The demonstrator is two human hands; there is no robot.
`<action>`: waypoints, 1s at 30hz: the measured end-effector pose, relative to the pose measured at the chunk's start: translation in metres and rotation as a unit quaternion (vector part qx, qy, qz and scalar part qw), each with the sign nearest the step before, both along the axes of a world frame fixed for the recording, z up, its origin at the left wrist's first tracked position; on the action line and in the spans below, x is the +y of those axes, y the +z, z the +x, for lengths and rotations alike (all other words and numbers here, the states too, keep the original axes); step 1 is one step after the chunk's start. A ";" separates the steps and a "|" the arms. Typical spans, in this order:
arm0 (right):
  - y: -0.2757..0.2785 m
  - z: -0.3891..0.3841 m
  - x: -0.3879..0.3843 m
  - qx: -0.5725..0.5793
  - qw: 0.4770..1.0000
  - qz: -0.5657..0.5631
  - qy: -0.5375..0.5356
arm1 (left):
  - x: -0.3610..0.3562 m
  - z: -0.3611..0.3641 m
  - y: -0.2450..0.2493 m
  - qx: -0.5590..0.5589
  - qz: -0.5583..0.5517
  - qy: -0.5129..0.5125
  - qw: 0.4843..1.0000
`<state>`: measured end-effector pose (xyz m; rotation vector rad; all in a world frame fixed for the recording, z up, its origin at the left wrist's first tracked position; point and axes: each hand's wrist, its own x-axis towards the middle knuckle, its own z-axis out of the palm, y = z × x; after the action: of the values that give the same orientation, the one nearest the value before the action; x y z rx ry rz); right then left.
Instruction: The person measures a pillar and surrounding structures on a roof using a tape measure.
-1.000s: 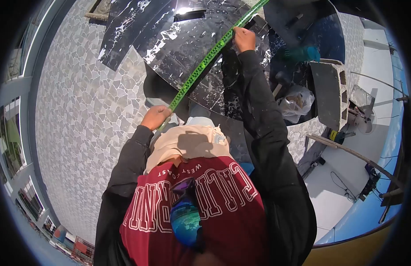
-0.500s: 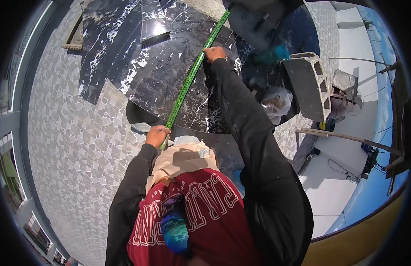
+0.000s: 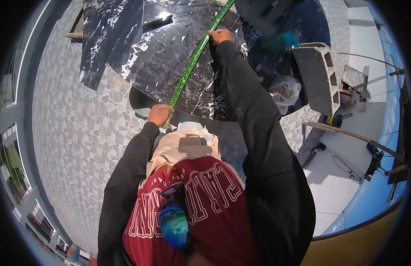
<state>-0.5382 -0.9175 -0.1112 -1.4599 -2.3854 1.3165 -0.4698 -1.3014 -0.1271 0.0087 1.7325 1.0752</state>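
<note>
A long green measuring tape point(image 3: 192, 64) with dark markings runs slantwise across a black, white-veined marble-look slab point(image 3: 165, 66). My left hand point(image 3: 160, 115) is closed round the tape's near end, at the edge of the slab closest to me. Farther up, my right hand point(image 3: 221, 36) pinches the tape's edge between thumb and fingers, its wrist above the slab. The tape's far end runs out of the top of the view.
More black veined slab pieces point(image 3: 105, 42) lie to the left on stone-patterned flooring point(image 3: 68, 119). On the right are a teal bottle point(image 3: 285, 41), a clear plastic bag point(image 3: 285, 93), a grey hollow block point(image 3: 314, 80) and a fan point(image 3: 361, 99). Sunglasses point(image 3: 174, 224) hang at my shirt.
The whole view has shifted, so slab, tape and both hands appear higher in the picture. Both hands keep their hold on the tape, at about the same places.
</note>
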 end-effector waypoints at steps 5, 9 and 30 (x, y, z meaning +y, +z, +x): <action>-0.038 -0.004 0.015 0.011 0.998 0.063 0.016 | 0.000 0.001 -0.004 -0.006 -0.009 0.021 1.000; -0.046 -0.012 0.020 0.004 0.993 0.121 0.016 | -0.004 -0.002 0.005 -0.027 -0.017 0.011 0.999; -0.038 -0.015 0.018 -0.038 0.993 0.110 0.014 | -0.015 0.000 -0.004 0.073 0.002 0.004 0.997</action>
<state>-0.5536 -0.8990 -0.1496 -1.4432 -2.5129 0.9795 -0.4701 -1.3160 -0.1315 0.0852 1.8618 1.1066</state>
